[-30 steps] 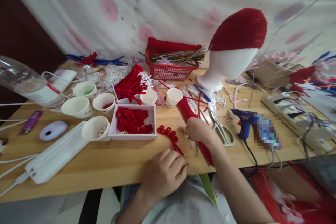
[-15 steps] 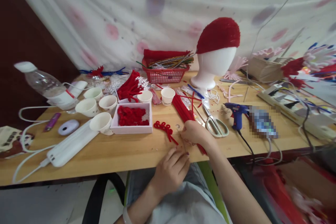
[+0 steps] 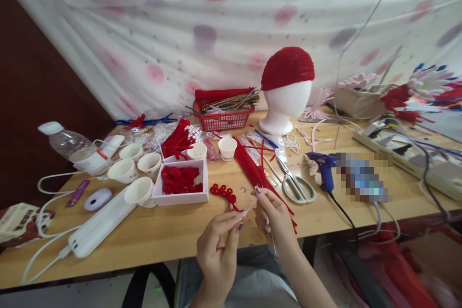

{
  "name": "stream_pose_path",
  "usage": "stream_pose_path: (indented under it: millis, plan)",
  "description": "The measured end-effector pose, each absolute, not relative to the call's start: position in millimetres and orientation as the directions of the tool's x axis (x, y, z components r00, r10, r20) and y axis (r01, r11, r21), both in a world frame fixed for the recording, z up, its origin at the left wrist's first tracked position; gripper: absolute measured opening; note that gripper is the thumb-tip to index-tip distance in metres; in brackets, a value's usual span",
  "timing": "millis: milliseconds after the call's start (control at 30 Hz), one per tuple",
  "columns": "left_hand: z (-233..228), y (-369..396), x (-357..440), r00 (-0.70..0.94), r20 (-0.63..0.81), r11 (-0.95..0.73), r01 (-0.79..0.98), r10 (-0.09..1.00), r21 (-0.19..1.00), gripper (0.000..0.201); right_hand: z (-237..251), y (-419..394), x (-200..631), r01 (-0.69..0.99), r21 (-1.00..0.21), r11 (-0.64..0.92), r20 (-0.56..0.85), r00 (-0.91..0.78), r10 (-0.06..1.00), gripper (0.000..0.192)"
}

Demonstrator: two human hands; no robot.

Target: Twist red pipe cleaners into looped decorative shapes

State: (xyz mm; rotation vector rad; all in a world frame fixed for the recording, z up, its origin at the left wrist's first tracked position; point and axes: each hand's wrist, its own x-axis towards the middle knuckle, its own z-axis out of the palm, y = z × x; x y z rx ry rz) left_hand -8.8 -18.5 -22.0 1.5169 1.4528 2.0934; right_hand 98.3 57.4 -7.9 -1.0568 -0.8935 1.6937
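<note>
My left hand (image 3: 220, 240) and my right hand (image 3: 274, 211) are raised together just above the table's front edge. Both pinch a thin pale wire (image 3: 249, 210) between their fingertips; one end hangs down below my right hand. Just beyond the fingers, a red knotted pipe-cleaner piece (image 3: 224, 192) lies on the wooden table (image 3: 166, 231). A long bundle of red pipe cleaners (image 3: 252, 166) lies behind my right hand.
Scissors (image 3: 298, 185) and a blue glue gun (image 3: 323, 171) lie to the right. A white tray of red pieces (image 3: 180, 180) and several paper cups (image 3: 139, 190) stand to the left, with a white power strip (image 3: 101, 221) and a bottle (image 3: 72, 147). A foam head with a red cap (image 3: 287, 91) and a red basket (image 3: 224, 118) stand at the back.
Both hands have lifted off the table and come together with the thin wire between them. The view has pulled back and tilted up.
</note>
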Motion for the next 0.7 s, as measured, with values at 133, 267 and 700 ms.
stream_pose_path:
  millis: [133, 267, 700]
  plan:
    - [-17, -12, -25, -0.523, 0.396, -0.311, 0.246, 0.755, 0.918, 0.011, -5, 69, 96, -0.423, -0.865, -0.270, -0.219, -0.167, 0.961, 0.048]
    - [-21, 1, -49, -0.285, 0.331, -0.098, 0.607, 0.900, 0.789, 0.031, -9, 78, 106, -0.336, -0.937, -0.098, -0.105, 0.002, 0.994, 0.042]
    - [8, 47, -49, -0.153, -0.075, 0.167, 0.953, 0.985, 0.252, 0.026, -8, 95, 138, -0.377, -0.925, -0.047, -0.043, -0.019, 0.999, 0.035]
